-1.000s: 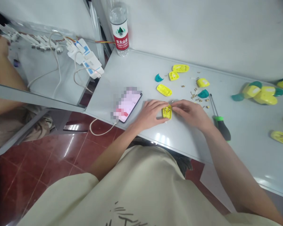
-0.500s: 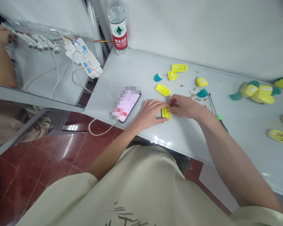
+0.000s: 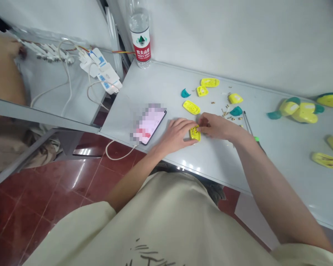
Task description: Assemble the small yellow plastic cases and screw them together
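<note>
Yellow plastic shell (image 3: 195, 135) is what I've got between the hands on my feed, lying on the pale grey table (image 3: 166, 88) close to its front edge, with little brass bits (image 3: 194, 130) showing inside it. The right hand (image 3: 215, 127) has a narrow pinch going, fingertips (image 3: 201, 127) down on the top end of the shell. The left hand (image 3: 176, 135) is right beside it with its fingers against the shell's left side, but I can't tell if that's a real hold or just a touch.

Left of that there's a phone (image 3: 151, 123) with its screen blurred out, and a white cable (image 3: 119, 155) drooping off the table edge. A water bottle (image 3: 140, 37) stands back in the corner. Above the hands are more yellow shells (image 3: 191, 107), a couple of teal pieces (image 3: 185, 94) and scattered brass bits (image 3: 227, 112). A screwdriver (image 3: 255, 139) lies mostly hidden behind the right forearm, and further right there's a heap of yellow and teal parts (image 3: 298, 112). Over at top left, someone else's hand (image 3: 4, 48) is on another bench, near a white cable bundle (image 3: 63, 55). Red tile floor (image 3: 58, 184) fills the bottom left.
</note>
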The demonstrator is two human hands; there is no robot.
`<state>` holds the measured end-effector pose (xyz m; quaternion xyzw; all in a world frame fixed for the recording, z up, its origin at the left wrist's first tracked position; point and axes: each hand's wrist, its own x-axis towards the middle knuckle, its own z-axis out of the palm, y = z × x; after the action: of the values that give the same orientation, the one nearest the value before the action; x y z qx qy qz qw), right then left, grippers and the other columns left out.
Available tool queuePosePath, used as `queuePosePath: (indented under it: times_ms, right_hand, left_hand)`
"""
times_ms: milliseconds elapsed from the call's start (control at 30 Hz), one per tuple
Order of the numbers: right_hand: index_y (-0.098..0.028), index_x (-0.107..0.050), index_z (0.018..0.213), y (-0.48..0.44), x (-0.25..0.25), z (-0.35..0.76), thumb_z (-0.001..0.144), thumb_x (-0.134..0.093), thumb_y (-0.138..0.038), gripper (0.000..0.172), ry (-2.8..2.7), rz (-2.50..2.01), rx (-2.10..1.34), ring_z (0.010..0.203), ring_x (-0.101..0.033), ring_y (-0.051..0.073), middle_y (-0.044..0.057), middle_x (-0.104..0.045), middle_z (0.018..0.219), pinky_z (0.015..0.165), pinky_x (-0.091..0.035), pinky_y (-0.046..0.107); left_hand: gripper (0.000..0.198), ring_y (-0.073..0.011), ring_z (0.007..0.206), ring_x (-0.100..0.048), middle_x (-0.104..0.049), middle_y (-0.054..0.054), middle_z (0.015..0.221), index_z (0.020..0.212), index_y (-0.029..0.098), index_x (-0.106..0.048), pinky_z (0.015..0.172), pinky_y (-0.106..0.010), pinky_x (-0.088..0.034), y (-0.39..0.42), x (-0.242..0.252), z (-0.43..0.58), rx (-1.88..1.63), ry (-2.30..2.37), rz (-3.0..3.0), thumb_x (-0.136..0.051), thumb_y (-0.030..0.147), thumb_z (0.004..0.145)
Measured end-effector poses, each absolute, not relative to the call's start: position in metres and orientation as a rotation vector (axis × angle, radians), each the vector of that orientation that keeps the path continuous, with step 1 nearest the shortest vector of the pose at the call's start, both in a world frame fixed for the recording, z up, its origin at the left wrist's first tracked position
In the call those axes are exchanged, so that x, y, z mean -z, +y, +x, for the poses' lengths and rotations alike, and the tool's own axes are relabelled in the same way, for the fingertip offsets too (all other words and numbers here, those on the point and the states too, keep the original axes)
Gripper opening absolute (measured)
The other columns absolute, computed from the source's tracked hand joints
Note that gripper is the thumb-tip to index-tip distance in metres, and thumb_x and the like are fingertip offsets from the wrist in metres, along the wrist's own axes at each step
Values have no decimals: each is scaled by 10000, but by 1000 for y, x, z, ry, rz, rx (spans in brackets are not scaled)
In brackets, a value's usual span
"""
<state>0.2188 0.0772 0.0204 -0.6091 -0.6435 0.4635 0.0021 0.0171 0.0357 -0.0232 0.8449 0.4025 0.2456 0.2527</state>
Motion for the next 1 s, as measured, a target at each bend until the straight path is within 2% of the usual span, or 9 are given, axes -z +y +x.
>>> queuePosePath:
  times_ms: [100, 200, 300, 467, 600, 733, 1000]
  right_hand:
    - [-258, -600, 1117, 73, -26, 219, 837, -657, -333, 296, -1923, -1760, -1588, 577, -564, 126, -12, -624, 763, 534, -471, 267]
    - [-247, -646, 1057, 68, -32, 216, 840, -683, -405, 271, -1927, -1731, -1567, 564, -554, 119, 2, -650, 755, 525, -469, 263]
    - [-242, -646, 1022, 61, -32, 212, 841, -686, -439, 270, -1853, -1761, -1484, 570, -584, 122, 24, -694, 847, 506, -478, 270]
    - [-223, -598, 966, 46, -22, 207, 819, -726, -418, 276, -1592, -1588, -1523, 674, -662, 152, 43, -683, 915, 567, -572, 300]
    - [-237, -625, 1075, 35, -14, 205, 815, -735, -478, 371, -1469, -1403, -1509, 734, -696, 168, 49, -679, 1009, 653, -621, 334]
    - [-243, -644, 1102, 23, -3, 202, 808, -736, -529, 421, -1391, -1305, -1498, 774, -708, 176, 41, -699, 1003, 687, -624, 339]
    - [-232, -639, 1085, 12, 11, 198, 756, -788, -526, 466, -1282, -1278, -1512, 703, -697, 155, 40, -733, 998, 730, -613, 360]
  left_hand:
    - [437, -252, 1322, -477, -583, -87, 1403, 1295, 213, -582, 1089, -425, -359, 28, 20, 14, -647, 1128, 2334, -665, 380, 900]
    - [359, -246, 1250, -511, -617, -84, 1325, 1259, 221, -604, 1043, -412, -395, 20, 18, 9, -614, 1230, 2269, -626, 354, 926]
    - [329, -228, 1194, -536, -653, -61, 1244, 1232, 228, -618, 1032, -391, -413, 16, 16, 4, -610, 1351, 2112, -633, 325, 919]
    - [329, -228, 1143, -546, -675, -49, 1163, 1235, 217, -633, 1030, -386, -413, 18, 11, 3, -553, 1378, 1995, -605, 262, 910]
    - [331, -203, 1029, -579, -698, -36, 1093, 1244, 214, -626, 993, -373, -412, 19, 8, 7, -634, 1318, 1939, -577, 314, 932]
    - [294, -205, 988, -601, -715, -47, 1020, 1160, 205, -656, 930, -363, -429, 16, 10, 9, -675, 1344, 1880, -551, 387, 954]
    - [329, -212, 1099, -610, -715, -57, 1183, 1236, 219, -636, 997, -385, -393, 12, 13, 6, -653, 1325, 1881, -531, 382, 970]
